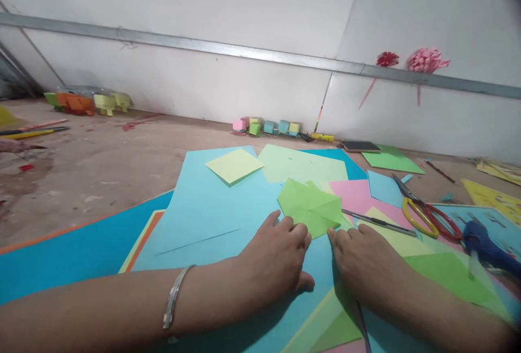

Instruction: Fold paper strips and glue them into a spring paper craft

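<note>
A bright green piece of folded paper (309,206) with creases meeting near its middle lies on light blue sheets (203,212). My left hand (280,252) has its fingers curled at the paper's lower left edge, while its thumb sticks out below. Closed at the lower right corner is my right hand (362,258), its fingertips against the paper. Just right of the green paper lies a slim grey pen-like tool (378,221). A pale yellow square of paper (235,166) rests further back on the blue sheet.
Scissors with red and yellow handles (423,212) and a dark blue tool (490,247) lie at right among coloured papers. Small paper blocks (268,126) line the wall, with orange and yellow ones (77,103) at far left. A dark flat object (360,146) sits behind.
</note>
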